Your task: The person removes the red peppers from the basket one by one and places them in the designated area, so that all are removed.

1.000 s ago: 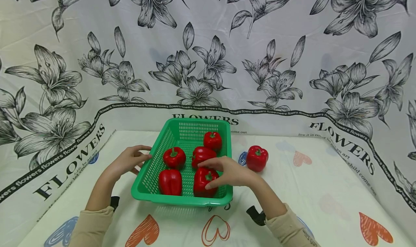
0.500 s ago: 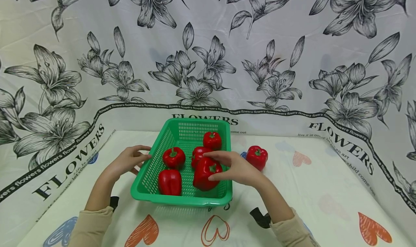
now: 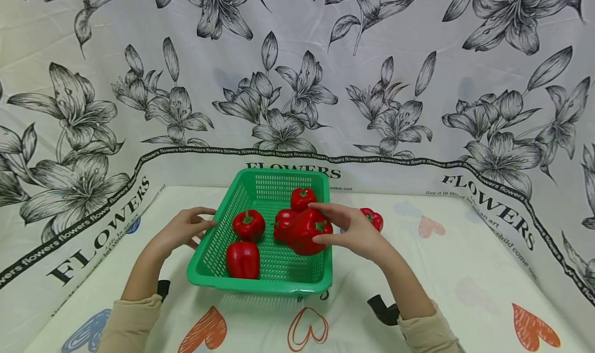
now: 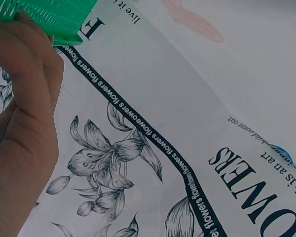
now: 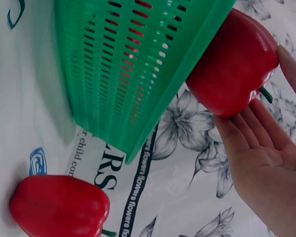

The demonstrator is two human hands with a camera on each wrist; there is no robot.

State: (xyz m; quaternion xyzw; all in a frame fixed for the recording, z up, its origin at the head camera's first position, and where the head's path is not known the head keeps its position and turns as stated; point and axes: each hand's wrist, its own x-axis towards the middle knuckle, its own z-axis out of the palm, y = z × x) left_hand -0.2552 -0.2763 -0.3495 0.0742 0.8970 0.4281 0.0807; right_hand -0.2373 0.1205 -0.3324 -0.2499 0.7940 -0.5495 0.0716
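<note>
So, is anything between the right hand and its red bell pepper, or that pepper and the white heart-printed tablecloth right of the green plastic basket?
Nothing visible separates the right hand from the red bell pepper. Toward the tablecloth, the green plastic basket's right rim lies between.

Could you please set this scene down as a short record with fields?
Container: green perforated basket
Right hand: grips one red bell pepper, raised at the basket's right side
Left hand: touches the basket's left side
Resting in basket: four other peppers
Outside basket: one loose pepper, to its right
Surface: pale tablecloth printed with hearts
</note>
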